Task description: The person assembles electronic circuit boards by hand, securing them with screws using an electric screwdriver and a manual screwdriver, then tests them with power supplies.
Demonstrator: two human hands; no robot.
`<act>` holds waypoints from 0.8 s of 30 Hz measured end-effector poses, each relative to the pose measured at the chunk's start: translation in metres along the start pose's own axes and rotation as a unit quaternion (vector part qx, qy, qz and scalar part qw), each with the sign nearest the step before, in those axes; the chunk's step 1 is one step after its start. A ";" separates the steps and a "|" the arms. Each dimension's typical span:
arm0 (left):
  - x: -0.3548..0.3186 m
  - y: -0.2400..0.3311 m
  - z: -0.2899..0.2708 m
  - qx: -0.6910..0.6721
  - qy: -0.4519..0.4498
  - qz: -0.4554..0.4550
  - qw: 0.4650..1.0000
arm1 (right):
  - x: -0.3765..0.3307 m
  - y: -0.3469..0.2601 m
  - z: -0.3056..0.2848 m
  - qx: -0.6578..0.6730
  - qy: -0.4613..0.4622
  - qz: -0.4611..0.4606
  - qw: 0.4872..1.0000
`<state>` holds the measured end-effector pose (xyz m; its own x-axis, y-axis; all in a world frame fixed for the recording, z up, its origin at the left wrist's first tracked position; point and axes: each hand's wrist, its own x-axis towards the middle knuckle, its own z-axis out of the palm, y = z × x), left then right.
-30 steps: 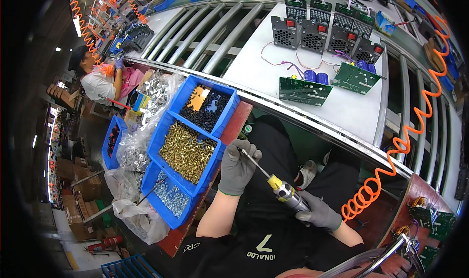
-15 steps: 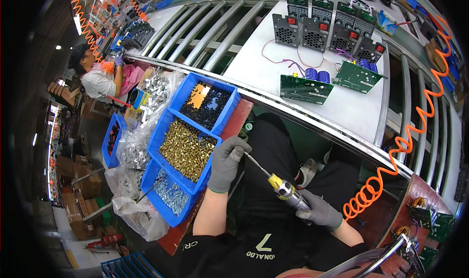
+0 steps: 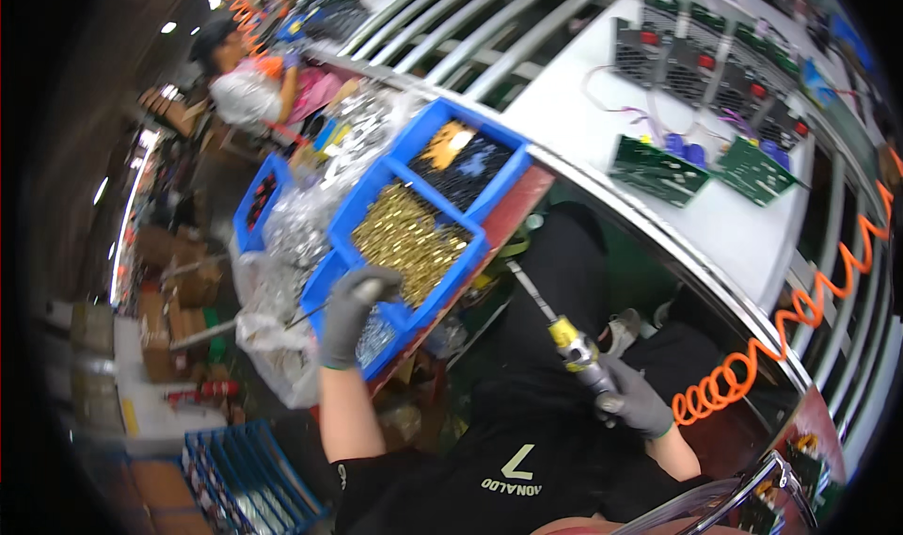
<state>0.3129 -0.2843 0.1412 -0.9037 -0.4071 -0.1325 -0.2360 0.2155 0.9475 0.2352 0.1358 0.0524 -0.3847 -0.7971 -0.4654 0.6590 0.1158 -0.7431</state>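
Observation:
My right hand (image 3: 636, 399), in a grey glove, is closed around a power screwdriver (image 3: 585, 361) with a yellow collar. Its long thin bit points up and to the left, over my dark trouser leg, and nothing touches its tip. My left hand (image 3: 350, 320), also gloved and slightly blurred, hovers over the near edge of a blue bin (image 3: 478, 258) of brass-coloured fasteners (image 3: 409, 239). Its fingers are curled in; anything between them is hidden. Below that hand, small clear or silvery parts (image 3: 374, 339) show in a smaller blue bin. Black screws (image 3: 470, 173) fill the bin beyond.
An orange coiled hose (image 3: 720, 394) runs up the right side. Green circuit boards (image 3: 658, 170) and black perforated cases with red switches (image 3: 704, 62) stand on a white board (image 3: 564, 93) over the rollers. Plastic bags (image 3: 287, 224) lie left of the bins. A co-worker (image 3: 246, 88) sits farther left.
My left hand has left the screwdriver bit and moved left to the bins. My right hand still holds the screwdriver. The whole view has shifted and tilted.

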 end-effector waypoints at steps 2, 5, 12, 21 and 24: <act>-0.033 0.002 -0.101 0.141 0.040 -0.143 0.979 | 0.002 -0.001 0.001 -0.003 0.010 0.010 1.000; -0.070 -0.046 -0.196 0.546 0.028 -0.406 0.732 | 0.008 -0.002 0.002 0.014 0.002 -0.007 1.000; -0.110 -0.151 -0.222 0.538 0.082 -0.420 0.726 | 0.010 -0.006 0.005 -0.018 0.023 -0.006 1.000; -0.122 -0.180 -0.211 0.577 0.248 -0.317 0.710 | 0.011 0.002 0.005 0.005 -0.004 0.004 1.000; -0.124 -0.180 -0.213 0.499 0.278 -0.327 0.753 | 0.011 0.004 0.005 -0.017 0.010 0.014 1.000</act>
<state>0.5438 -0.4614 0.0491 -0.2533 -0.9648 -0.0708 -0.9673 0.2536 0.0054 0.2373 0.1247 0.0467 -0.3794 -0.7814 -0.4954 0.6474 0.1583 -0.7455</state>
